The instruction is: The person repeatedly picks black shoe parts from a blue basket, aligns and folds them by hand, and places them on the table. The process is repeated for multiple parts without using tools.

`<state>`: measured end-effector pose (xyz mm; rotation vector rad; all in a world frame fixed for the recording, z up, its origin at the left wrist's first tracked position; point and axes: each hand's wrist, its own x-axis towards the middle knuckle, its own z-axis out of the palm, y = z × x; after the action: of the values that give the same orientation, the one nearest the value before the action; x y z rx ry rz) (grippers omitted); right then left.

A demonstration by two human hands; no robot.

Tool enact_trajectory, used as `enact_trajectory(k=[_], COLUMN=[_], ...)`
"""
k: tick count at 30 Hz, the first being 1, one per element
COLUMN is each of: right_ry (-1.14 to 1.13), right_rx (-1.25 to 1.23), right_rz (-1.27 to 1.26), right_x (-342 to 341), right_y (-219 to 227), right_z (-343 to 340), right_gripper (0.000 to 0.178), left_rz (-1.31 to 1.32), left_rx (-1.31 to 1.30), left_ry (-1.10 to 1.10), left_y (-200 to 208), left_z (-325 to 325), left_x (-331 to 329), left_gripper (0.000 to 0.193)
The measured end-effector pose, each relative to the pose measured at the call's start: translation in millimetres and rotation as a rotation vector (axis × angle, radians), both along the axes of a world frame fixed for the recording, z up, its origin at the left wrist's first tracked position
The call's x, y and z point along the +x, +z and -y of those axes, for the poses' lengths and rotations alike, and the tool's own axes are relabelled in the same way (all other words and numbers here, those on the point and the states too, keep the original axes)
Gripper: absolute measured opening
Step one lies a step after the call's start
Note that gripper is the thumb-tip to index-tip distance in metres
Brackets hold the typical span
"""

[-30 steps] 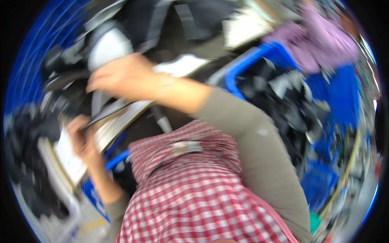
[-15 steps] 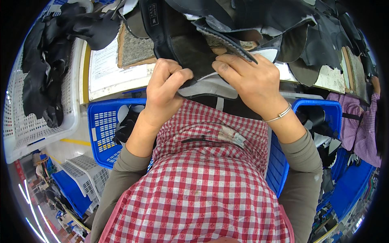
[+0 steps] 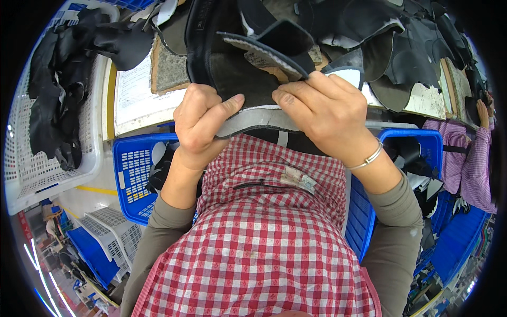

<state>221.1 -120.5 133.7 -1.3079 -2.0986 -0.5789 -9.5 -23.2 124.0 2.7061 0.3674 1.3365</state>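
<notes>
A black leather shoe upper (image 3: 237, 79) lies across the near edge of the table, its dark inner side facing up. Along its near end runs a curved pale grey strip (image 3: 259, 120). My left hand (image 3: 203, 119) grips the left end of that edge, with the thumb pressed on top. On the other end, my right hand (image 3: 327, 111) pinches the edge with curled fingers; its fingertips beneath are hidden. A stiff black flap (image 3: 274, 50) with a ragged light edge rises just beyond my right fingers.
Black leather pieces (image 3: 406, 58) are heaped at the far right. More hang over a white crate (image 3: 84, 174) on the left. Blue baskets (image 3: 127, 158) with scraps flank me. A printed sheet (image 3: 132, 98) lies beside a worn board (image 3: 171, 68). Another person's sleeve (image 3: 478, 169) shows far right.
My left hand has shifted left and slightly nearer, so the hands are farther apart. More of the grey strip shows between them, and the black flap has swung left.
</notes>
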Motion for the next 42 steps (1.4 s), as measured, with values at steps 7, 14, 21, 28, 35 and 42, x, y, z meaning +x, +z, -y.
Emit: enact_trajectory(k=[7,14,21,28,35,42], right_ry=[0.046,0.053,-0.078,-0.103,0.048,0.315], right_rx=[-0.427,-0.003,-0.024,0.092,-0.147,-0.524], right_rz=[-0.008,-0.167,-0.117,-0.076,-1.151,-2.290], right_x=[2,-5,-3,-5,6,31], right_y=[28,-22,-39,-17,19,-40], right_z=[14,-22,-28,-26,-46,-3], right_gripper=[0.027,0.013,0.018,0.006,0.016,0.030], left_rz=[-0.093,-0.177,-0.265,-0.222,-0.032,-0.795], left_rx=[-0.115,-0.228,-0.264,-0.225,0.122,-0.279], left_ry=[0.097,0.160,0.135,-0.008,0.012,-0.458], left_y=[14,28,26,64,156,73], left_z=[-4,5,0,-14,50,44], left_x=[7,9,5,9,61,66], left_gripper=[0.043,0.040,0.029,0.054,0.056,0.042])
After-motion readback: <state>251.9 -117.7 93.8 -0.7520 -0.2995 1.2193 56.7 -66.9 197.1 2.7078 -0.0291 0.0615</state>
